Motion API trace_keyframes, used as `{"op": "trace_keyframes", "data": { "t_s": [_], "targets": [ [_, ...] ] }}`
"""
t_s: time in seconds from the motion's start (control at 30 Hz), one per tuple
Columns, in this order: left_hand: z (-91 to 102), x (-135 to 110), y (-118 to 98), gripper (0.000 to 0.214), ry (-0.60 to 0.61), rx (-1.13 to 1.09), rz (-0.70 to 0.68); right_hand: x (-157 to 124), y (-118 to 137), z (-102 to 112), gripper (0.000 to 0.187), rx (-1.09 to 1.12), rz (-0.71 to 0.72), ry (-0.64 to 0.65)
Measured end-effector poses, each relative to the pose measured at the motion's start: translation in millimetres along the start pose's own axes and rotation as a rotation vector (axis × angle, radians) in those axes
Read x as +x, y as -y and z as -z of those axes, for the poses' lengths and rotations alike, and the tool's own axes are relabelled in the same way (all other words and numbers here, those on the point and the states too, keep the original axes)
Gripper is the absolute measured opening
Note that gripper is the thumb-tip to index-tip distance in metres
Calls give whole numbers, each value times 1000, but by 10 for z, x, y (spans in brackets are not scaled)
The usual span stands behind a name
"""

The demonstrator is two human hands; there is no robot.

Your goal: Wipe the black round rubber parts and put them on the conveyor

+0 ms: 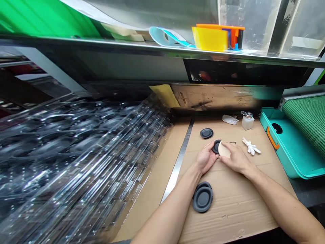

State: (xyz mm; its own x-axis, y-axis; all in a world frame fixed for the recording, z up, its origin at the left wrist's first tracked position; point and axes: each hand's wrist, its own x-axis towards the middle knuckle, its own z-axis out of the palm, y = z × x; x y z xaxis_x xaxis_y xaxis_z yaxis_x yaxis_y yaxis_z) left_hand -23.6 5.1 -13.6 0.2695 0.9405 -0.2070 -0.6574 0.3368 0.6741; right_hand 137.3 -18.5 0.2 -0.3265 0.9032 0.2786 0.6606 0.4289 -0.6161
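"Brown cardboard [243,211] covered the work surface; what lay nearest upon it?"

"Two dark round pieces [203,200], one overlapping the other, just beside the left forearm. To their left, clear plastic trays [76,149] with rounded hollows stretched from foreground to rear, partly blurred."

"And how were the hands disposed?"

"Beyond that pair, the left hand [205,159] was closed on a dark disc [215,146]. The right hand [236,158] was clamped on a pale disc [224,151], which overlapped the dark one from this viewpoint — whether their faces touched could not be told. Both discs were between the hands, over the cardboard."

"What stood farther back?"

"At right, a white crumpled piece [251,146] and, beside the cardboard, a teal bin [291,170] with an orange latch [273,138]; a green belt [304,117] sloped next to it. Beyond the left hand lay more dark pieces [206,133], overlapping. Farther still, a small bottle [247,122] stood upright, a white scrap [229,119] near it."

"And at the rear?"

"A shelf [142,47] — it carried a yellow container [210,39] and a curled blue sheet [160,36]."
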Motion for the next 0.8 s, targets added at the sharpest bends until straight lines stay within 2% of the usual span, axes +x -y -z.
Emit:
{"op": "trace_keyframes", "data": {
  "t_s": [0.1,0.17,0.27,0.37,0.53,0.6,0.7,0.8],
  "targets": [
    [-13,-14,2,28,42,2,8,25,50,62,54,47,150,118],
    [-12,-16,9,28,64,10,8,62,89,76,52,67,162,118],
    [4,-9,20,29,82,14,-11,110,132,56,36,41,50,50],
    [16,-4,23,26,70,33,-47,112,168,51,34,-50,-105,-7],
    [8,-13,27,23,57,50,-69,26,247,145,31,-158,-229,20],
    [8,-15,32,23,56,47,-83,-6,248,151,31,-138,-213,0],
    [16,-8,34,24,56,32,-68,-11,194,73,35,-62,-85,-93],
    [21,4,24,24,58,-1,-35,49,139,-25,37,-160,-45,-40]
  ]
}}
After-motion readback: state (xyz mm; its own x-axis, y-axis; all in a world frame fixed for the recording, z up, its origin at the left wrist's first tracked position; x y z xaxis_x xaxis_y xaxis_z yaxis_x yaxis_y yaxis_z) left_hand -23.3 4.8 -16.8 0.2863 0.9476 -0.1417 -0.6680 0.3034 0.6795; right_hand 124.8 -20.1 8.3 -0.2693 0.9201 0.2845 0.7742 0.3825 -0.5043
